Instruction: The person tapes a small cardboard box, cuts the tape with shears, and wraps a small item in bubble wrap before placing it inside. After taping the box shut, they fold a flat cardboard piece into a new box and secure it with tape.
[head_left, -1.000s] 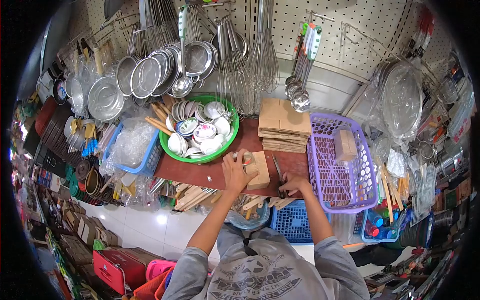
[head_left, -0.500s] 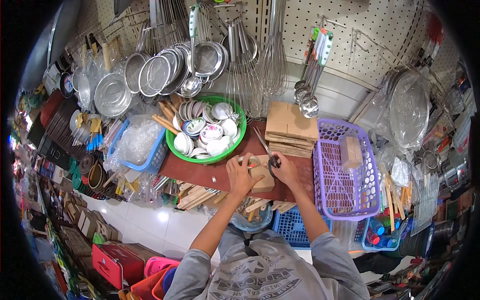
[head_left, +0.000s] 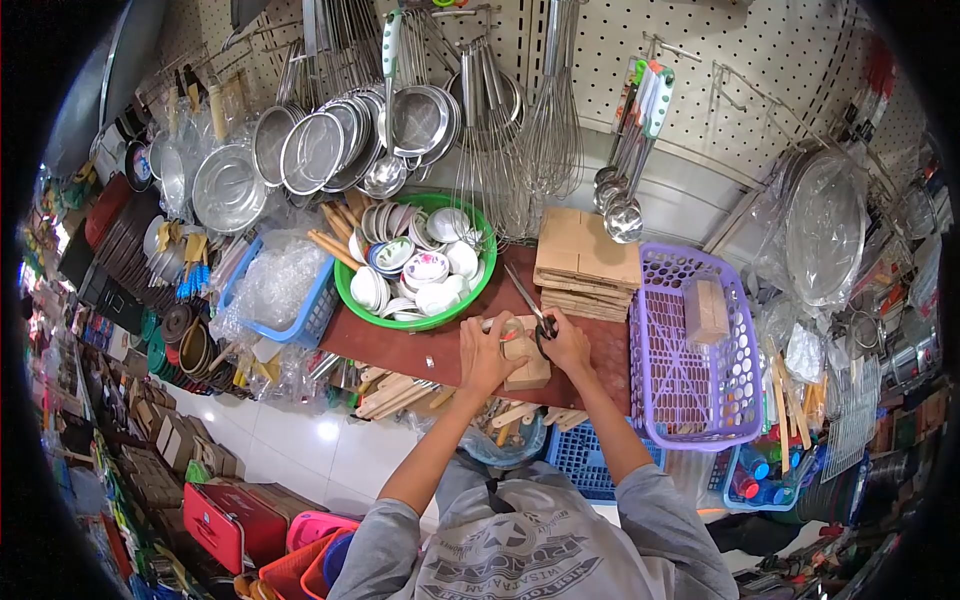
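A small brown cardboard box (head_left: 531,372) lies at the front edge of the red-brown tabletop (head_left: 392,348), between my hands. My left hand (head_left: 484,352) is closed around what looks like a roll of clear tape (head_left: 513,328), against the box's left side. Scissors (head_left: 523,288) are in my right hand (head_left: 568,346), their dark handles at the fingers and their blades pointing away, up and left. The fingers of my right hand are also close to the box's right edge. Whether a tape strip is stretched between the hands cannot be made out.
Flattened brown cardboard (head_left: 588,250) is stacked behind my right hand. A green basin (head_left: 344,288) of small white bowls stands at the left, a purple basket (head_left: 648,395) at the right with a wrapped brown block (head_left: 707,312). Whisks (head_left: 555,130) and ladles (head_left: 624,215) hang above.
My left thumb has drawn in from its outstretched position over the box. My right hand still holds the scissors in nearly the same place. The whole view has shifted slightly.
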